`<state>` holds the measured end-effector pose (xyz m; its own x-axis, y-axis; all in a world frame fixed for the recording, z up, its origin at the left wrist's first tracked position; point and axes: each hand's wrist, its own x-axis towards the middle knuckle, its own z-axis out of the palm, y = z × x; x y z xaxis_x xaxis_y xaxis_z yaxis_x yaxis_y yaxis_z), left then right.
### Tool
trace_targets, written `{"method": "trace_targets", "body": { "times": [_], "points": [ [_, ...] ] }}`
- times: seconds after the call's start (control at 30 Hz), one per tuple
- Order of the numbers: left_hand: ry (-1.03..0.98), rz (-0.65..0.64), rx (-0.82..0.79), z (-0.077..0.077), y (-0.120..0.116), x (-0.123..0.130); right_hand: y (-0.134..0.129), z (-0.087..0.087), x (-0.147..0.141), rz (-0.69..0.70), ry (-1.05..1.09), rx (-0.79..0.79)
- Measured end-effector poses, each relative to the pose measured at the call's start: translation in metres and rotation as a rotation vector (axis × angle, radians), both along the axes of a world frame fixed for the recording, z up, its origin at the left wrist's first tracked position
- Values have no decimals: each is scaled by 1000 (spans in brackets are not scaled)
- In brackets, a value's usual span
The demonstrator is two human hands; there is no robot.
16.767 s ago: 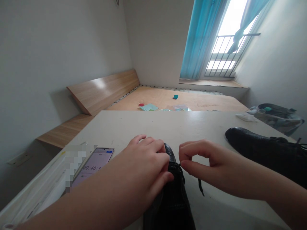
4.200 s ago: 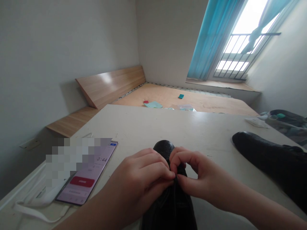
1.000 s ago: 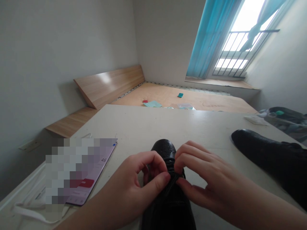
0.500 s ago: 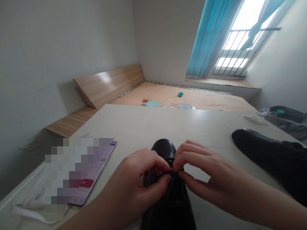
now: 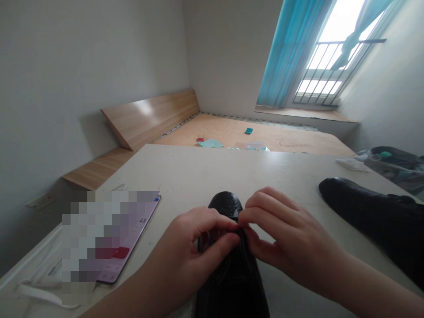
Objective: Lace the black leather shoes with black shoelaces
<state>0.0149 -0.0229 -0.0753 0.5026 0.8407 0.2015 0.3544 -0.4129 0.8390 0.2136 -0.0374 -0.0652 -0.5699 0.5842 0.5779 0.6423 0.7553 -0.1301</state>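
Observation:
A black leather shoe (image 5: 228, 282) lies on the white table, toe pointing away from me. My left hand (image 5: 202, 240) pinches the near side of its front opening, thumb and forefinger almost together. From the other side my right hand (image 5: 278, 225) grips the opposite edge of that opening, its fingertips meeting those of the left. Whether a dark lace runs between the fingertips is hidden by the fingers and the black leather. The matching black shoe (image 5: 367, 212) rests on its own at the right side of the table.
At the left lies a phone (image 5: 132, 243) with a lit screen, partly blurred out, beside a white strap (image 5: 46, 296). A white packet (image 5: 353, 165) is near the far right corner. Beyond the table (image 5: 185, 168) is a bed board (image 5: 291, 139) with small items on it.
My right hand has shifted slightly, its thumb and fingers drawing closer around the edge of the shoe opening. My left fingertips have moved a little to the right.

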Motion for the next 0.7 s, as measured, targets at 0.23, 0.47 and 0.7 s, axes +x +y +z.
{"method": "trace_targets", "body": {
  "times": [0.23,0.47,0.7],
  "points": [
    [-58,-25,-218,2,0,3,-2,6,7,108,-120,146],
    [-81,-42,-289,1,0,2,-3,18,10,105,-192,186],
    [-58,-59,-191,-2,3,-1,-4,15,9,112,-180,107]
  ]
}}
